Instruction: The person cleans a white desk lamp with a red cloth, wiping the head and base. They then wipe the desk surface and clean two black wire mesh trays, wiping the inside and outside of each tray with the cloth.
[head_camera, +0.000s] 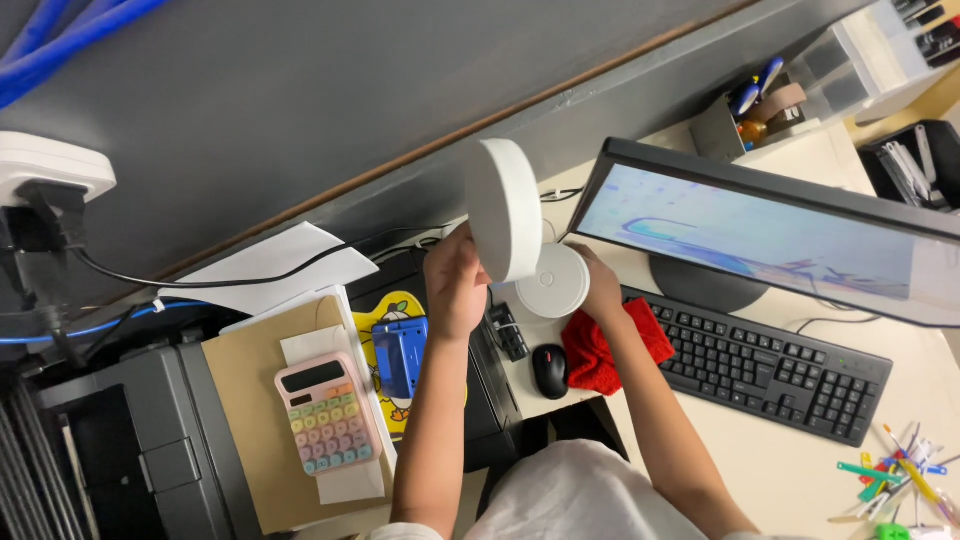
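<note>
Two bare hands meet at the centre of the head view around a white desk lamp (515, 235). The left hand (455, 285) is closed around the lamp's stem just below its round white head, which stands tilted on edge at about 12 o'clock from that hand. The right hand (600, 285) grips the side of the lamp's round white base (552, 282), at 3 o'clock from the left hand. A red cloth (600, 350) lies bunched under the right wrist, touching the forearm.

At 6 o'clock from the base sits a black mouse (549, 370), just beside the cloth. A black keyboard (770, 370) stretches away at 4 o'clock, below a tilted monitor (770, 235) at 3 o'clock. At 8 o'clock from the left hand lies a blue stapler (400, 355) on a yellow pad, and further out at 8 o'clock a pastel calculator (325, 412) rests on a brown board. Coloured pens (895, 480) lie scattered at 4 o'clock near the frame corner.
</note>
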